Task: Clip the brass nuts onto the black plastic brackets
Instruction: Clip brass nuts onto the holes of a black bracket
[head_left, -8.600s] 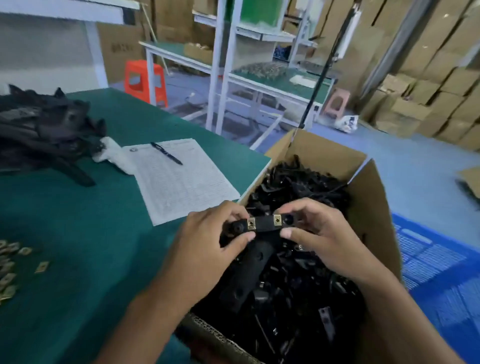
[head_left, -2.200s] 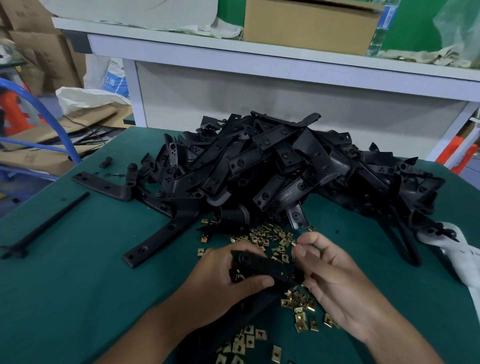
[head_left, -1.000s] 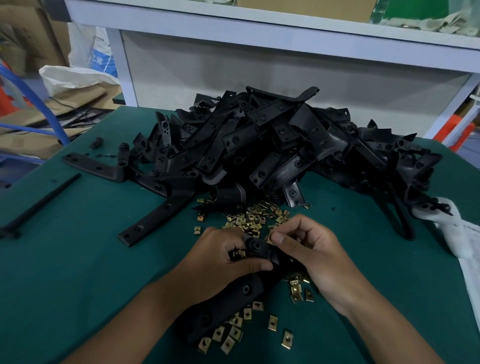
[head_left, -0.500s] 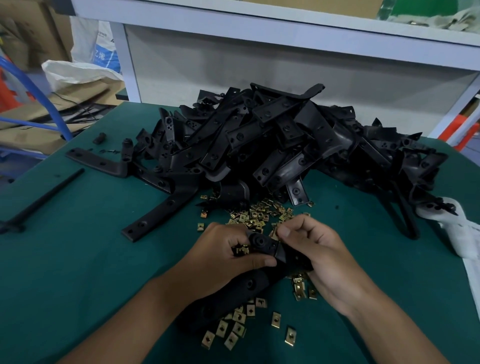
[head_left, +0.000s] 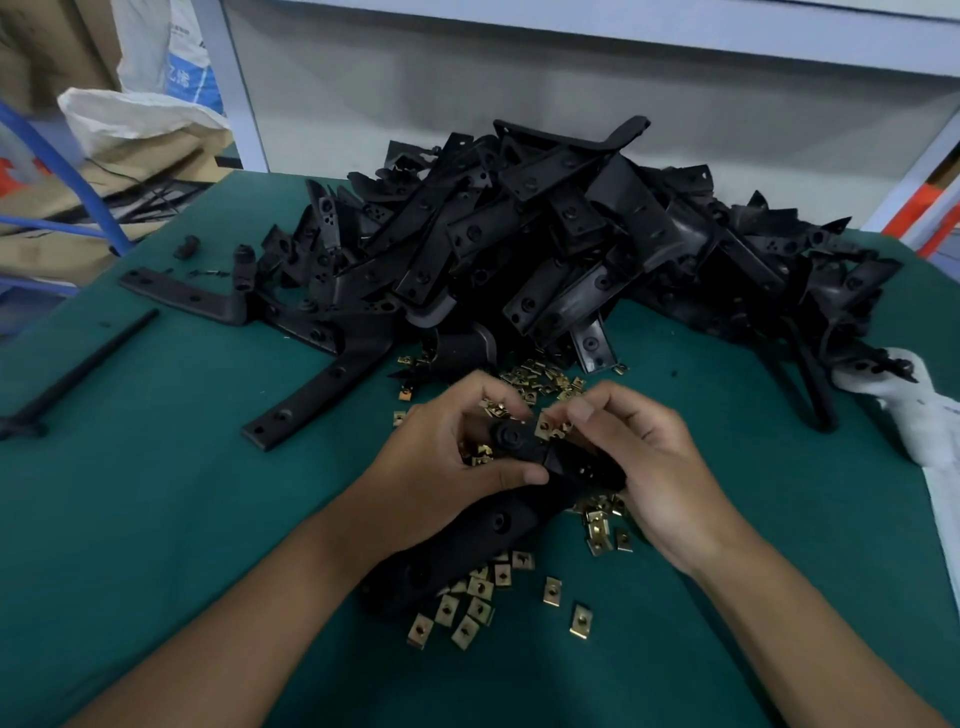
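On the green counter (head_left: 156, 519) a heap of black plastic brackets (head_left: 545, 249) waits. The left hand (head_left: 447, 467) grips one bracket (head_left: 519, 499) just above it; the right hand (head_left: 644, 457) pinches a brass nut (head_left: 546, 428) at its edge. Clipping looks underway; next, press the nut fully home. Loose nuts (head_left: 483, 597) lie underneath.

The left hand (head_left: 447, 457) hides part of the black bracket (head_left: 519, 499).

Blurred blue print on white sack (head_left: 179, 62) (unreadable)
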